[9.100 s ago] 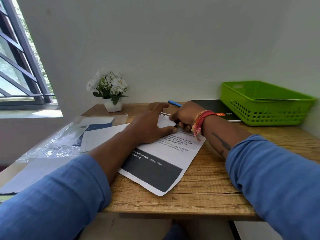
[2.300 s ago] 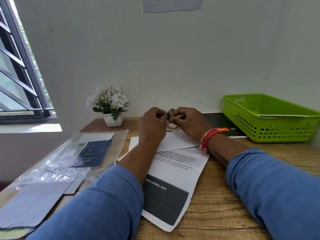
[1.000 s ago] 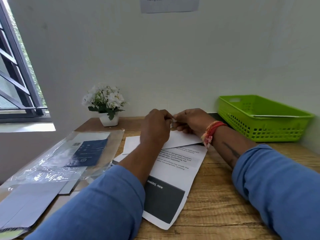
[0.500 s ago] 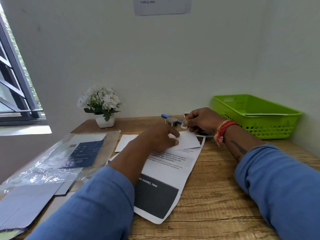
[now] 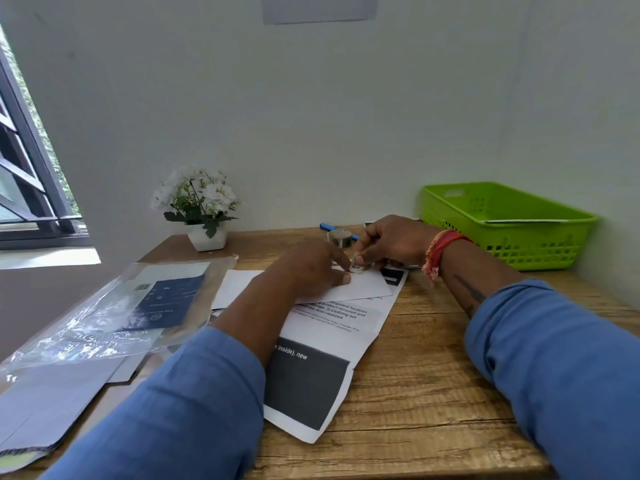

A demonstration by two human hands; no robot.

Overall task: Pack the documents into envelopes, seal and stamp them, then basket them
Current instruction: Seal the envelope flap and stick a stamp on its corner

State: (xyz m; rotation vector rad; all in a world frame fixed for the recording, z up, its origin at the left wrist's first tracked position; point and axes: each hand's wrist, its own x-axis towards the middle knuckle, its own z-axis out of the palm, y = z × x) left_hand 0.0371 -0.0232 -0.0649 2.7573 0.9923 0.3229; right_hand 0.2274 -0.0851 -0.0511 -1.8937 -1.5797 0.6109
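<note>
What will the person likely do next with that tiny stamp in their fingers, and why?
Probably press the stamp down flat. The right hand pinches it right at the envelope, which the left hand pins to the table, so it seems positioned for sticking.

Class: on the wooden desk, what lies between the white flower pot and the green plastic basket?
In the head view, a blue pen and small grey tape roll, then the right hand.

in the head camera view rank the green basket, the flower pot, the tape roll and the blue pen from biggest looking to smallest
1. Green basket, by far the largest.
2. Flower pot.
3. Tape roll and blue pen: not ranked, since the right hand hides much of the pen.
</note>
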